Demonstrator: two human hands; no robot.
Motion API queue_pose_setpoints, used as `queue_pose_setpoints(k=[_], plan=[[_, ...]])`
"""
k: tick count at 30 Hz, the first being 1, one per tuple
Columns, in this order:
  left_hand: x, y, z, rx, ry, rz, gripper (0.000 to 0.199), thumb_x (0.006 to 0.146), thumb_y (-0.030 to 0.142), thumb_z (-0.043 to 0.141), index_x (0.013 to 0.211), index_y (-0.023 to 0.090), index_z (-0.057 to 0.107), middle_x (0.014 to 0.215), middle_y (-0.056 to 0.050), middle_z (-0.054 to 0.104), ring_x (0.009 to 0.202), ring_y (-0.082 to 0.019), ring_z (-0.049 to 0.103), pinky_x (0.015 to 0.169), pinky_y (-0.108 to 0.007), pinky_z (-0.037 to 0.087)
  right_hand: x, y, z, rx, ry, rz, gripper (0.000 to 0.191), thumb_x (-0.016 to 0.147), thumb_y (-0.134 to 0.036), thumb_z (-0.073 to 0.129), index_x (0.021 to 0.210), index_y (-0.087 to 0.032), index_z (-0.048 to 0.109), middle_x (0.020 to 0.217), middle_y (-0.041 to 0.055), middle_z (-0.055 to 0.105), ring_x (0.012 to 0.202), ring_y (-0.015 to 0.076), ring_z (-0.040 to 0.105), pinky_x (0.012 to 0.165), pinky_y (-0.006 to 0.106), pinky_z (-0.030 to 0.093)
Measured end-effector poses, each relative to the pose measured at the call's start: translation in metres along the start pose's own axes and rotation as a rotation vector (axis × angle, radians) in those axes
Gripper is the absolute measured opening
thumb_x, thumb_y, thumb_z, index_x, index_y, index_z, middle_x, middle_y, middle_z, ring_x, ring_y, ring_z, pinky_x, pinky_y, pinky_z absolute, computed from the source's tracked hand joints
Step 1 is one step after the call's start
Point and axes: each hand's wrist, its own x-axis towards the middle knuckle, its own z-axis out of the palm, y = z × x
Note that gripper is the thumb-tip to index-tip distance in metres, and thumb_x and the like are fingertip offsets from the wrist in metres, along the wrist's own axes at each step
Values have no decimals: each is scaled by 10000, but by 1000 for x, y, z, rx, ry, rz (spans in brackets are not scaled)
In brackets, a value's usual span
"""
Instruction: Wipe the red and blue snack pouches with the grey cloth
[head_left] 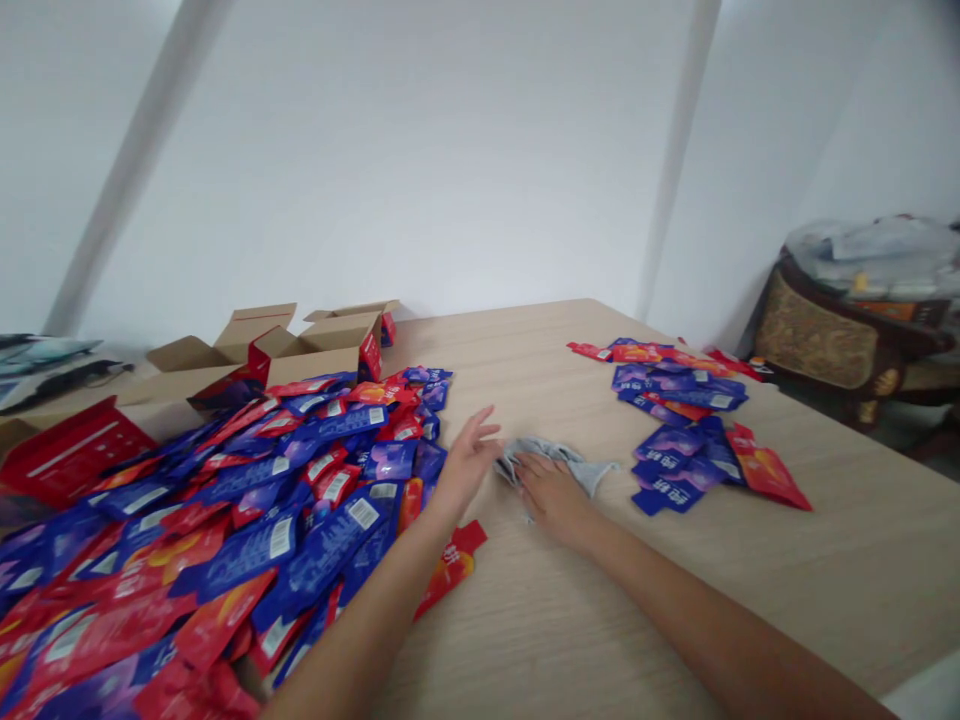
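Note:
My right hand presses down on a crumpled grey-blue cloth in the middle of the wooden table, its fingers over the fabric. Just left of the cloth, my left hand hovers with fingers apart and holds nothing. A large heap of blue and red pouches spreads across the left side, beneath and beside my left forearm. One red pouch lies at the heap's right edge, partly behind that forearm.
Open cardboard boxes stand behind the heap. On the right, a smaller group of blue and red pouches lies on the table. A wooden chair loaded with plastic bags stands beyond the right edge. A white wall rises behind.

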Motion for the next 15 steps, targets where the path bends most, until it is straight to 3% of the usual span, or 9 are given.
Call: queue_pose_setpoints(k=[3,5,7,9,12,15], plan=[[3,4,67,253,-252,100,533,809,209,517,1329,173,404,1257,-149,524,1032,-242,585,860,-340,471,2,-4,3,18,5,-20,471,872,-248,427,1341,-206,458,1397,91,451,1314,273,328,1053,479,264],[5,10,111,487,-438,248,547,838,241,482,1368,191,357,1312,-146,487,1137,-277,516,922,-382,430,4,-1,5,23,-38,-1,473,867,-235,442,1339,-266,457,1408,51,443,1323,252,326,1072,437,255],[8,12,152,533,-573,314,617,777,291,595,1355,225,390,1314,-116,498,1183,-297,475,970,-397,393,6,3,5,29,-91,11,447,879,-252,431,1323,-287,468,1423,25,425,1328,228,325,1077,419,259],[13,9,184,686,-715,369,765,720,332,665,1399,219,331,1402,-148,401,1255,-359,387,1000,-466,351,7,7,4,39,-137,-2,433,891,-279,421,1321,-257,466,1442,38,398,1337,217,310,1080,430,255],[27,-2,212,997,-813,383,721,788,362,585,1425,202,289,1484,-197,236,1306,-428,278,993,-579,297,5,11,5,56,-159,-24,423,909,-303,410,1323,-230,460,1445,55,391,1338,209,306,1084,437,250],[49,-14,212,1132,-680,330,523,873,271,444,1379,160,380,1465,-224,265,1296,-412,307,985,-573,302,-1,13,8,59,-116,-56,449,914,-319,405,1348,-210,434,1460,50,365,1343,218,293,1110,424,216]])
